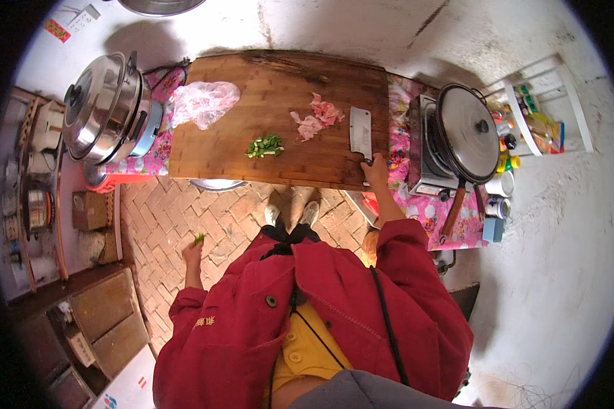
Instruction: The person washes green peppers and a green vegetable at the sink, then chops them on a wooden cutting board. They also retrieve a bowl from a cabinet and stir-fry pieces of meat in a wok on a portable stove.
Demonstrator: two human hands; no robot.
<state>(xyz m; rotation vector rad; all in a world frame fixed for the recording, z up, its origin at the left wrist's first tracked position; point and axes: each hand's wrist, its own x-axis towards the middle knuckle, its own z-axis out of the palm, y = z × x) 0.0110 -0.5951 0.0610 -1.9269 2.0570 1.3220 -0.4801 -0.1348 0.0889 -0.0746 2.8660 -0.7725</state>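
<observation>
My right hand (377, 171) is at the handle of a cleaver (360, 130), near the right edge of a wooden cutting board (215, 158). The cleaver's broad blade lies flat on the wood, pointing away from me. Low at my left side, over the floor, my left hand (192, 251) holds a small green vegetable piece (199, 239). Chopped green vegetable (264, 146) sits in a small heap near the board's front. Behind it to the right are slices of raw meat (320, 116). A crumpled clear plastic bag (204, 104) rests at the board's left, its contents unclear.
Left of the board stands a lidded steel pot (100, 110). On the right, a lidded pan (468, 133) with a wooden handle sits on a gas stove (430, 174). A wall rack (529, 122) holds packets. Shelves (59, 204) line the left side above brick flooring (158, 245).
</observation>
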